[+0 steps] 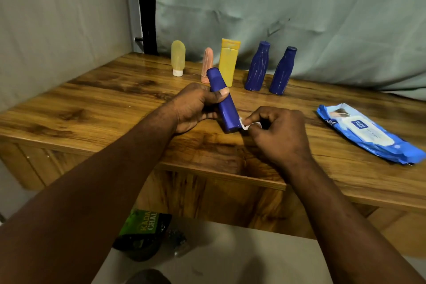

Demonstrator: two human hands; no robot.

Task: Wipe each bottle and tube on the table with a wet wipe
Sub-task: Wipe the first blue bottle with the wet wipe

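My left hand (196, 106) grips a blue tube (224, 104), tilted over the middle of the wooden table (92, 108), thumb across its front. My right hand (279, 131) pinches a small white wet wipe (244, 124) against the tube's lower end. Along the back stand a pale yellow tube (178, 57), a pink tube (207, 64), a yellow tube (228, 62) and two blue bottles (257, 65) (283, 71).
A blue pack of wet wipes (368, 134) lies on the table to the right. A grey-green cloth (276, 7) hangs behind the table. Below the front edge, a green and black packet (144, 230) sits on a white surface.
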